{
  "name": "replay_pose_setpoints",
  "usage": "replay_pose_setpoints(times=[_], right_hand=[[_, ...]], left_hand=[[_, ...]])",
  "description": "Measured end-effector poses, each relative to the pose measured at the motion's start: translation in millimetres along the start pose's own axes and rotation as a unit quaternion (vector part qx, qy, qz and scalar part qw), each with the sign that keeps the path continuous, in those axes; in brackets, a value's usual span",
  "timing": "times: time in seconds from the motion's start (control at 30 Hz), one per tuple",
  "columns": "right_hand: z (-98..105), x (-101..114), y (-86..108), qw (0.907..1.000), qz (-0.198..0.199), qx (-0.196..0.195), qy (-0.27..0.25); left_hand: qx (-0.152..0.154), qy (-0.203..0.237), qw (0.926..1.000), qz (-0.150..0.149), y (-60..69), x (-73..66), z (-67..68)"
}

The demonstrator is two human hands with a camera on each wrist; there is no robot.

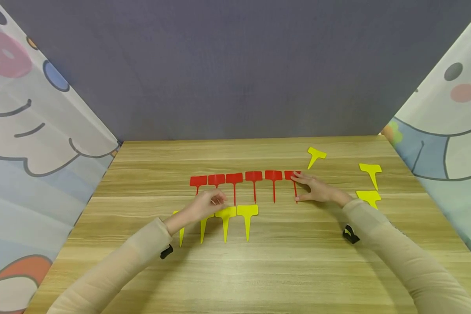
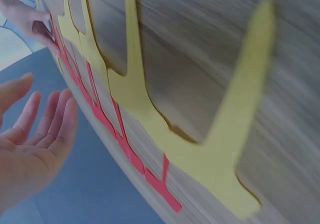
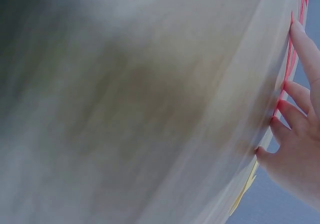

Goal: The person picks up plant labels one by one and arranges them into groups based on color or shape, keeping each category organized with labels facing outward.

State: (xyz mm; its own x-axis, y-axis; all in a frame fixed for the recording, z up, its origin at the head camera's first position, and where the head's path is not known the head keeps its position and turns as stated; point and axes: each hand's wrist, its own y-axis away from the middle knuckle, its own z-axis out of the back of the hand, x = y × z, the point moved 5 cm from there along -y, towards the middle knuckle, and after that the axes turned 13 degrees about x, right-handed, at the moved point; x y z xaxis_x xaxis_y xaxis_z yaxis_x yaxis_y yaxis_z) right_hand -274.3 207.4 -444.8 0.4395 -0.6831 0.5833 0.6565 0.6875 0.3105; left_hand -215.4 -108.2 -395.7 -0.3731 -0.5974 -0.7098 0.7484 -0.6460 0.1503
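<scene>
Several red T-shaped plant labels [image 1: 254, 175] lie in a row across the table, heads away from me and stems toward me. Closer to me is a shorter row of yellow T-shaped plant labels [image 1: 247, 210]. My right hand [image 1: 319, 190] rests its spread fingertips on the rightmost red label [image 1: 290, 175], thumb near the stem's lower end. In the right wrist view, the fingers [image 3: 302, 48] touch that label's edge. My left hand [image 1: 206, 204] hovers over the left part of both rows, partly covering them. The left wrist view shows its fingers [image 2: 65, 129] loosely bent, holding nothing.
On the right of the wooden table [image 1: 337, 270] lie three loose yellow labels, one at the back [image 1: 316, 155], one farther right [image 1: 370, 168] and one partly under my right sleeve [image 1: 369, 197]. A grey panel [image 1: 243, 69] stands behind, with printed curtains at both sides.
</scene>
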Motion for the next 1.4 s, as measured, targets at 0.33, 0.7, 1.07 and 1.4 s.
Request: replay_pose_setpoints(times=[0.33, 0.7, 1.07, 1.4], right_hand=[[-1.4, -2.3, -0.8, 1.0000, 0.000, -0.004, 0.005], [-0.6, 0.5, 0.8, 1.0000, -0.004, 0.003, 0.003], [-0.1, 2.1, 1.2, 0.9999, -0.011, 0.009, -0.004], [-1.3, 1.9, 0.7, 0.9999, -0.012, 0.007, 0.001]], left_hand=[[0.002, -0.046, 0.9987, -0.021, 31.2, 9.9, 11.4], [0.004, -0.092, 0.9957, -0.004, 62.9, 27.7, 14.7], [-0.010, -0.138, 0.9902, -0.018, 85.0, 40.6, 15.0], [0.011, -0.152, 0.9882, 0.015, 100.6, 55.5, 6.7]])
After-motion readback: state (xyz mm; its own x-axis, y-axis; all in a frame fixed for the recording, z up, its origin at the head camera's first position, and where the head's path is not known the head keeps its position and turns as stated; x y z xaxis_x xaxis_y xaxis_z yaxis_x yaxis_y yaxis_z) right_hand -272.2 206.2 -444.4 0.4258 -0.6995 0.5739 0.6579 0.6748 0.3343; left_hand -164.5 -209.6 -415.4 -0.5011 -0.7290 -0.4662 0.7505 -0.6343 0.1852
